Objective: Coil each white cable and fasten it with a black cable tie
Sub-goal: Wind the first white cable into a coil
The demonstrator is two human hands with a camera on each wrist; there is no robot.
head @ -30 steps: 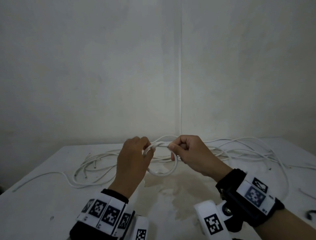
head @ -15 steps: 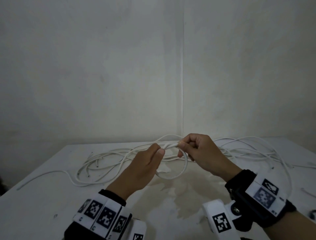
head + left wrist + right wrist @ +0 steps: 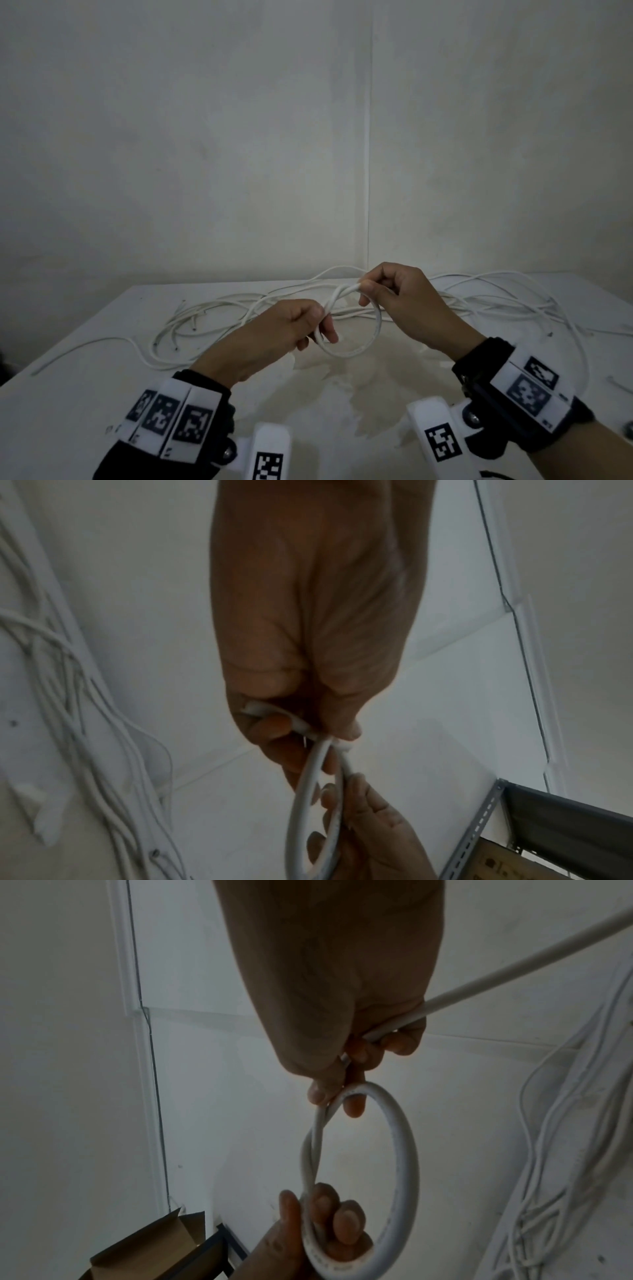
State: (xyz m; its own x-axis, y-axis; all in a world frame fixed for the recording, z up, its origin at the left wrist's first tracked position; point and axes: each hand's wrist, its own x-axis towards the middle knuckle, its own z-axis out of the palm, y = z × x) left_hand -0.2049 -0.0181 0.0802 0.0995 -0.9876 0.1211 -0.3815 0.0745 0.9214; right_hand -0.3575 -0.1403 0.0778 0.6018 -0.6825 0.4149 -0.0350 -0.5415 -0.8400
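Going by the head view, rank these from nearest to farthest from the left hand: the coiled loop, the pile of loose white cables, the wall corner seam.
1. Coiled loop: in the left hand's fingers, hanging between both hands.
2. Pile of loose white cables: on the table behind the hands.
3. Wall corner seam: beyond the table's far edge.

left hand (image 3: 274, 330): drops lower in the frame than a second ago; it now grips the lower left side of the loop instead of meeting the other hand at the top.
right hand (image 3: 399, 298): sits a little higher and further right, pinching the top of the loop.
white cable (image 3: 371, 337): its loop is wider, stretched between separated hands.
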